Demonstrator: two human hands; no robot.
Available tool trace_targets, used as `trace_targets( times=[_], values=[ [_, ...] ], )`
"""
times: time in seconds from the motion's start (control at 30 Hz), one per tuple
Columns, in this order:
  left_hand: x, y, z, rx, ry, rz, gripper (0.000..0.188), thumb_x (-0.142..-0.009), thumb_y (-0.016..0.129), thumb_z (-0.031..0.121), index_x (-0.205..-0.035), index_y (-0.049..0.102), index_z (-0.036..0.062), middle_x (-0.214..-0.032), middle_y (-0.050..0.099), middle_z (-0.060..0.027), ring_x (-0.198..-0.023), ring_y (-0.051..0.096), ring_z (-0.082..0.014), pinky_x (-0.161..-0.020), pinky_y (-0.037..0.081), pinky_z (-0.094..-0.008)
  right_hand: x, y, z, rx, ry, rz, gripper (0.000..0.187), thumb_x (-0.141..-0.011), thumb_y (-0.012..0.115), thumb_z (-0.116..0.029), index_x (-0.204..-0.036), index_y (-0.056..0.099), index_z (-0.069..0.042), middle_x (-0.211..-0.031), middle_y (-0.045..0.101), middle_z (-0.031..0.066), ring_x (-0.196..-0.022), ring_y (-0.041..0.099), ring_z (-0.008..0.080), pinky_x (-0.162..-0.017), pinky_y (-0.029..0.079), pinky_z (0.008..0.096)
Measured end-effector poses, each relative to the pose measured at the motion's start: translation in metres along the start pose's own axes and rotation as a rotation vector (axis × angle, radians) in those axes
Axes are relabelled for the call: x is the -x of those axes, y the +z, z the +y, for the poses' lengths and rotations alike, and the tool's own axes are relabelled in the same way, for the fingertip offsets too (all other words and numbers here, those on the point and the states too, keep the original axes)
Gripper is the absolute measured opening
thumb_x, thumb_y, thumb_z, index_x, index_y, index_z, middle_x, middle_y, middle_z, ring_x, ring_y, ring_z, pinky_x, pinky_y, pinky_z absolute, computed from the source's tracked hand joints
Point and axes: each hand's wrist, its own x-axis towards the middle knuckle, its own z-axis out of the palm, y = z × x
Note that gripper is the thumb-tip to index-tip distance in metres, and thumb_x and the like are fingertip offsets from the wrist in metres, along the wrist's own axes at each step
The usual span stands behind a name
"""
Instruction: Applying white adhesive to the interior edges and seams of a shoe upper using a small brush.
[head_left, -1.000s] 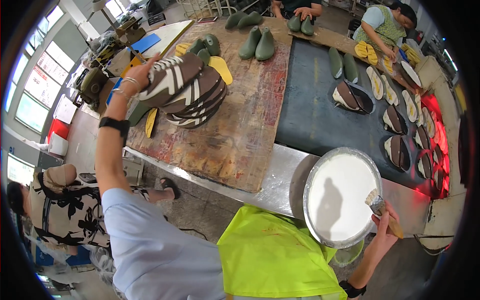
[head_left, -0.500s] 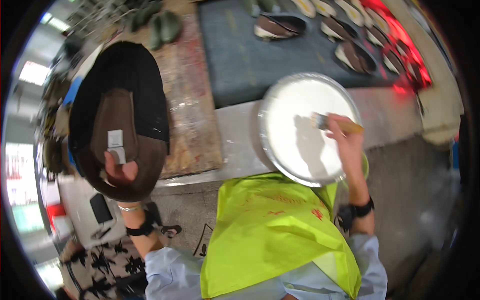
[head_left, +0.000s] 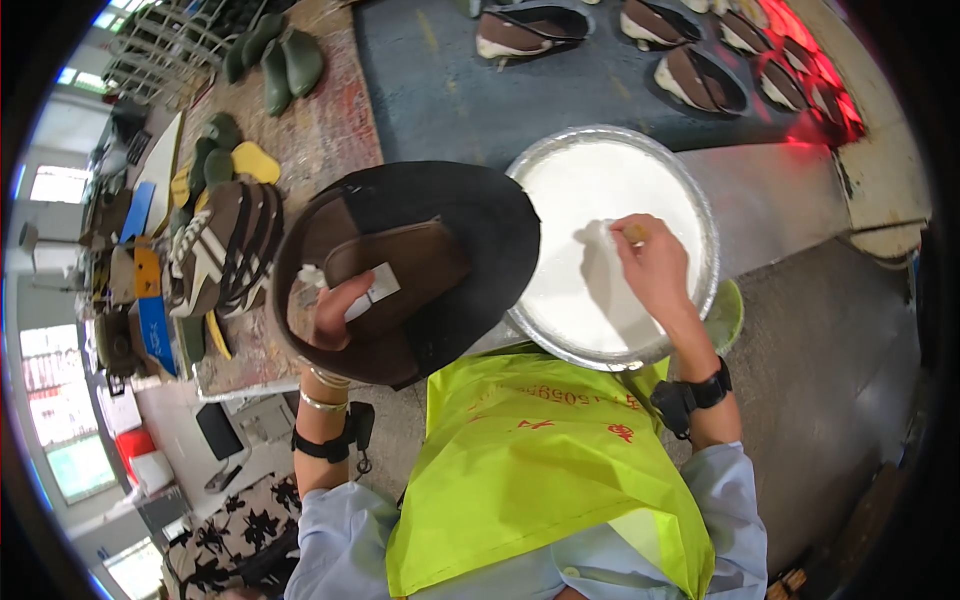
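Note:
My left hand [head_left: 338, 312] is closed on a brown and black shoe upper [head_left: 470, 235], its thumb inside the opening beside a white label [head_left: 378, 290]. The upper is tilted, and its black end overlaps the left rim of a round metal basin [head_left: 710, 220]. White liquid [head_left: 560, 200] lies in that basin. Over it, my right hand [head_left: 658, 272] pinches a brush by its wooden handle [head_left: 634, 233]. The brush points down toward the liquid, its bristles mostly hidden by my fingers.
A dark conveyor belt [head_left: 430, 90] carries several brown and cream shoes [head_left: 700, 80], red-lit at the far right. Stacked brown uppers [head_left: 240, 240] and green shoe forms [head_left: 297, 65] sit on the left worktable [head_left: 340, 90]. A green bucket [head_left: 727, 312] stands beside the basin.
My left hand has swung the shoe upper rightward, up to the basin, and turned it on its side. The brush has gone from lying nearly level to pointing down into the basin.

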Motion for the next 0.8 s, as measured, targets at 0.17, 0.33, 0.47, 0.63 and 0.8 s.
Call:
trace_targets(
  times=[0.17, 0.33, 0.47, 0.63, 0.8],
  values=[
    [-0.008, -0.006, 0.007, 0.179, -0.08, -0.092, 0.043, -0.075, 0.07, 0.01, -0.116, 0.059, 0.0027, -0.1, 0.064, -0.0118, -0.096, 0.061, -0.0234, -0.086, 0.047, -0.0313, -0.006, -0.031, -0.003, -0.486, 0.091, -0.026, 0.011, -0.088, 0.06, -0.007, -0.094, 0.065, 0.001, -0.092, 0.067, 0.0063, -0.082, 0.061, 0.0115, -0.072, 0.048, 0.0249],
    [-0.034, -0.017, 0.021, 0.855, -0.683, 0.188, 0.042, -0.083, 0.061, 0.012, -0.123, 0.053, -0.0011, -0.123, 0.055, -0.0059, -0.11, 0.053, -0.0165, -0.093, 0.042, -0.0319, -0.003, -0.043, -0.016, -0.712, 0.164, 0.023, 0.016, -0.09, 0.058, -0.007, -0.102, 0.062, 0.002, -0.107, 0.064, 0.0107, -0.094, 0.059, 0.0152, -0.078, 0.049, 0.0261],
    [-0.044, -0.033, 0.036, -0.233, -0.197, 0.071, 0.066, -0.062, 0.067, -0.003, -0.126, 0.056, 0.0134, -0.135, 0.048, -0.0113, -0.128, 0.041, -0.0326, -0.102, 0.04, -0.0378, 0.003, -0.045, -0.019, -0.714, 0.178, 0.073, 0.016, -0.09, 0.057, -0.007, -0.104, 0.061, 0.001, -0.111, 0.062, 0.0107, -0.097, 0.059, 0.0157, -0.078, 0.049, 0.0261],
    [-0.047, -0.037, 0.043, -0.455, -0.041, 0.104, 0.064, -0.055, 0.073, 0.003, -0.117, 0.062, 0.0146, -0.133, 0.051, -0.0066, -0.128, 0.042, -0.0331, -0.097, 0.042, -0.0416, 0.008, -0.047, -0.023, -0.751, 0.213, 0.068, 0.013, -0.091, 0.056, -0.006, -0.101, 0.061, 0.001, -0.11, 0.062, 0.0096, -0.096, 0.058, 0.0143, -0.079, 0.049, 0.0258],
    [-0.041, -0.034, 0.04, -0.59, 0.018, 0.006, 0.049, -0.068, 0.063, 0.006, -0.115, 0.063, 0.0183, -0.135, 0.049, -0.0041, -0.128, 0.041, -0.0305, -0.097, 0.04, -0.0438, 0.005, -0.046, -0.028, -0.772, 0.188, 0.058, 0.013, -0.091, 0.056, -0.007, -0.101, 0.061, 0.001, -0.11, 0.062, 0.0096, -0.097, 0.058, 0.0139, -0.08, 0.049, 0.0257]
  ],
)
